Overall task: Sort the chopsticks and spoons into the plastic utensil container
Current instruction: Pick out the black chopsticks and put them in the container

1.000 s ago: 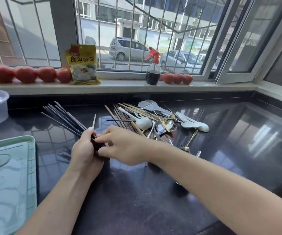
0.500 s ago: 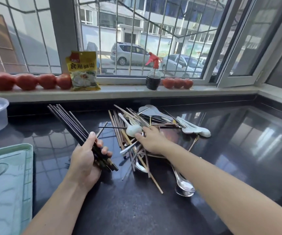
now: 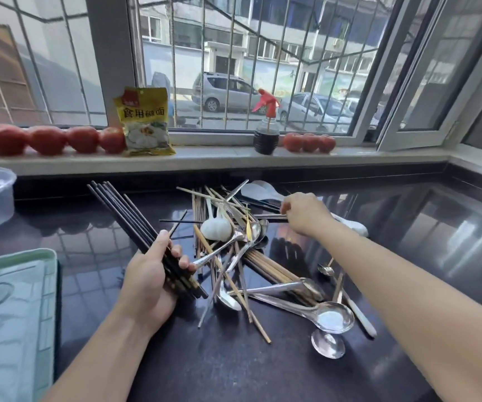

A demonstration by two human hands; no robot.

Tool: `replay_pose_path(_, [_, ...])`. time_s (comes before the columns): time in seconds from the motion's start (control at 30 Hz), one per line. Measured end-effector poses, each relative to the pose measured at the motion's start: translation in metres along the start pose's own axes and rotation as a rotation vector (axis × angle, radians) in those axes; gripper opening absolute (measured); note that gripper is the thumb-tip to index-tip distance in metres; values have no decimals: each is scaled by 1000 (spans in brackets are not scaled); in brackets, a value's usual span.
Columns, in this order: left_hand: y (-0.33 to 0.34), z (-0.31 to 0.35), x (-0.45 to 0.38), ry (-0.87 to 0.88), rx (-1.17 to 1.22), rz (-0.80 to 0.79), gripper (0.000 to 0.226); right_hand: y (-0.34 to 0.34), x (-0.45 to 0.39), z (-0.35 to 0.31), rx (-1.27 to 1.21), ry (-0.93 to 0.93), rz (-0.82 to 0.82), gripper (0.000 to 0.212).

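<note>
My left hand (image 3: 149, 281) is wrapped around a bundle of black chopsticks (image 3: 123, 216), their tips fanning up and away to the left, while my right hand (image 3: 303, 213) reaches to the far side of the pile, fingers curled around something thin, can't tell exactly what. The messy heap of wooden chopsticks (image 3: 265, 266), metal spoons (image 3: 331, 316) and a white ceramic spoon (image 3: 216, 229) sits between my hands on the black countertop (image 3: 408, 242). A pale green tray (image 3: 10, 314) is at my left, with tomatoes (image 3: 45, 139) on the windowsill (image 3: 219, 158).
</note>
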State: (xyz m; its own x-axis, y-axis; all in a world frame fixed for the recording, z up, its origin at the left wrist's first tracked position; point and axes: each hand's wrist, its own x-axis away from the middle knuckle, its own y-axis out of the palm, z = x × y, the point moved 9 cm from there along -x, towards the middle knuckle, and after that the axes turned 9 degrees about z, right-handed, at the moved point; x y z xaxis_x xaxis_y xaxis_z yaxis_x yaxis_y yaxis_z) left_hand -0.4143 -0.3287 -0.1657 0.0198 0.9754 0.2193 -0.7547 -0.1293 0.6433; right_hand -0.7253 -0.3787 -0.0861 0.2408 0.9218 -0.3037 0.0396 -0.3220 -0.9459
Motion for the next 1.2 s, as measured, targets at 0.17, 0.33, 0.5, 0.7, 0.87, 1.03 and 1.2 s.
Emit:
replay_pose_path(0.17, [-1,1,-1,2,-15,-6,25,43,-5,-18,-90,-183,-61,20])
replay_pose_path(0.33, [0,3,2,14,-26,-10,24,49,-6,-13,-192,-182,-33,6])
replay_pose_path(0.5, [1,2,3,11,-33,-4,23,32,-4,23,-279,-68,62,18])
replay_pose_path(0.7, [0,3,2,7,-23,-1,23,40,-3,17,-9,-203,23,27])
replay_pose_path(0.87, [-1,1,0,4,-23,-11,24,35,-7,12,98,-248,-66,11])
replay_pose_path(1.03, [0,1,0,0,-28,-10,23,19,-2,20,48,-230,-26,15])
replay_pose_path(1.2, [0,1,0,0,-19,-15,23,-22,1,34,84,-216,97,19])
